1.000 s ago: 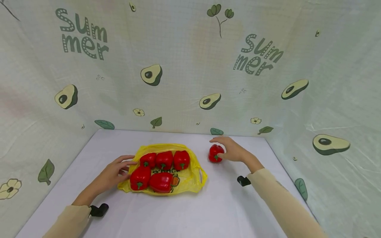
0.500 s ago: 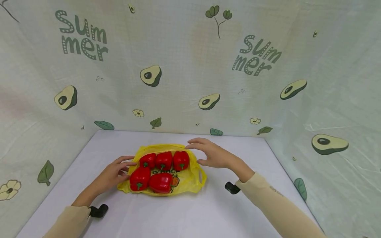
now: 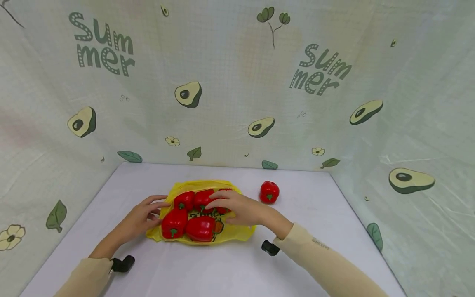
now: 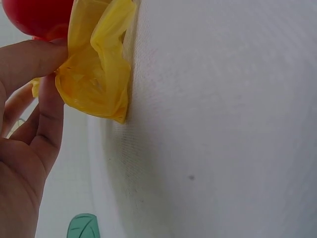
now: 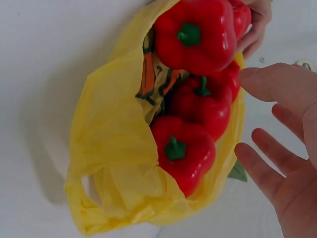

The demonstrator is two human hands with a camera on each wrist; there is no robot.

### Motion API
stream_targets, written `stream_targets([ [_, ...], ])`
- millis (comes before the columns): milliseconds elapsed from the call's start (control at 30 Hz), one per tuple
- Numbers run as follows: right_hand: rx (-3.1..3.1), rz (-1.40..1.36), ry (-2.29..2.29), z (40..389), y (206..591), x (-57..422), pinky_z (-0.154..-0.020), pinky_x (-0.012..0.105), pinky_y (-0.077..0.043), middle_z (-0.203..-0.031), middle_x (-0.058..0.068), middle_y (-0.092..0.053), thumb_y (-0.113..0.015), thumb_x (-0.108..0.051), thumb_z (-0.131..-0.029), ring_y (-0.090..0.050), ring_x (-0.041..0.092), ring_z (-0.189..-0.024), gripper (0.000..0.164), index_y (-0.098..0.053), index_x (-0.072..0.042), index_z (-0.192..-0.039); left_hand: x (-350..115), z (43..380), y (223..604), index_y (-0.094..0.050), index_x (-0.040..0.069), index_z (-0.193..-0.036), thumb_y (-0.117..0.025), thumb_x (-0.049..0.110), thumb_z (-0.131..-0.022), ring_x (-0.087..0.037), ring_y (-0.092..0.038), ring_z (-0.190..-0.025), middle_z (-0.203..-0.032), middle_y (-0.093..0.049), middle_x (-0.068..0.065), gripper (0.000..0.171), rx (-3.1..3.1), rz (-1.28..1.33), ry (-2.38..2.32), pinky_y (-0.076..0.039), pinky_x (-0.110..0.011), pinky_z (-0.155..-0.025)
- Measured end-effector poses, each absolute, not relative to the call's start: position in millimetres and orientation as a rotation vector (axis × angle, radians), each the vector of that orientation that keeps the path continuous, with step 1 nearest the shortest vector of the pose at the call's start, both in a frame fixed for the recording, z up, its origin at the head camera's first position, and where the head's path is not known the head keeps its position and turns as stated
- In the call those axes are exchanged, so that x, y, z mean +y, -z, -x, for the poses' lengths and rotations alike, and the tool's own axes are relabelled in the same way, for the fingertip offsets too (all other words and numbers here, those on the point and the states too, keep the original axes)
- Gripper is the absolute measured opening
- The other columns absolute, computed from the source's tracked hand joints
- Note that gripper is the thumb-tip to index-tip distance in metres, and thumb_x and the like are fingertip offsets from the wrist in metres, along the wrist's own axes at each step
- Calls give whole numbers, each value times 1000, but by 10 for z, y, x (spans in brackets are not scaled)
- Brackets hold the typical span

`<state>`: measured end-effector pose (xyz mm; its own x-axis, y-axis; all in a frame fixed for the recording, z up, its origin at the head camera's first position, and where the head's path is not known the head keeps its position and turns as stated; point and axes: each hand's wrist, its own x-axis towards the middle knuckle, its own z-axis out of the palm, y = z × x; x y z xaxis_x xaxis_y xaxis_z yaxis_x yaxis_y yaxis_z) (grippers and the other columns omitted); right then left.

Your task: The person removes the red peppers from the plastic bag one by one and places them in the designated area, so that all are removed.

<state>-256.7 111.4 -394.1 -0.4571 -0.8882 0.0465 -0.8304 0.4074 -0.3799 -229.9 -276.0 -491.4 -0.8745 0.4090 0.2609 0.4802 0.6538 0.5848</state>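
Observation:
Several glossy red bell peppers (image 3: 201, 228) with green stems lie in a yellow plastic bag (image 3: 237, 234) spread on the table. My left hand (image 3: 139, 218) is at the bag's left edge; in the left wrist view its thumb and fingers pinch the yellow film beside a pepper (image 4: 39, 15). Over the bag's right half hovers my right hand (image 3: 243, 208), fingers spread and holding nothing. It partly hides the back right pepper (image 3: 224, 209). The right wrist view shows its fingers apart from the peppers (image 5: 198, 37). One more bell pepper (image 3: 269, 192) stands outside the bag, to its right.
A white cloth covers the table (image 3: 193, 270). Behind it and at both sides hangs a pale curtain (image 3: 222, 49) printed with avocados and leaves. The bag's loop handle (image 5: 81, 198) lies at its right end. A black wrist camera (image 3: 270, 248) sits under the right sleeve.
My right hand has moved left from the lone bell pepper to above the bag, uncovering that pepper. The left hand, the bag and its peppers have stayed put.

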Motion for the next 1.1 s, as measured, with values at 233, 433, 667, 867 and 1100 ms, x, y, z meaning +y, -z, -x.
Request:
stream_targets([
  [233,2483,1542,467,2569,4050,971,-112,30,-50,-162,7,-47,-81,-8,-94,-40,23,-151,59,-60,-20,-148,-2752,2327,4947,-70,8,-137,-81,-6,-89,-22,-72,-103,-153,-50,-17,52,-2741,752,1004,-61,-21,-85],
  [433,2434,1558,495,2569,4124,885,-110,26,-50,-160,8,-48,-81,-7,-94,-40,23,-150,58,-61,-20,-147,-2753,2331,4924,-70,9,-137,-82,-5,-88,-23,-72,-103,-152,-51,-18,52,-2751,740,1009,-60,-20,-85],
  [667,2401,1566,465,2576,4207,786,-106,19,-49,-160,8,-49,-80,-6,-93,-40,20,-150,59,-63,-24,-146,-2757,2321,4944,-69,9,-138,-81,-5,-89,-23,-72,-105,-154,-49,-17,53,-2780,716,993,-60,-19,-86],
  [867,2399,1560,419,2585,4278,754,-106,18,-49,-160,6,-49,-78,-2,-94,-40,18,-150,58,-64,-26,-145,-2755,2331,4969,-69,9,-139,-81,-5,-89,-23,-72,-105,-155,-49,-17,53,-2793,714,987,-59,-18,-86],
  [1100,2384,1560,419,2584,4342,718,-107,19,-49,-161,7,-48,-75,1,-94,-40,19,-150,58,-66,-27,-143,-2748,2327,4960,-69,10,-139,-81,-5,-89,-25,-72,-106,-154,-49,-17,53,-2797,696,978,-60,-19,-86],
])
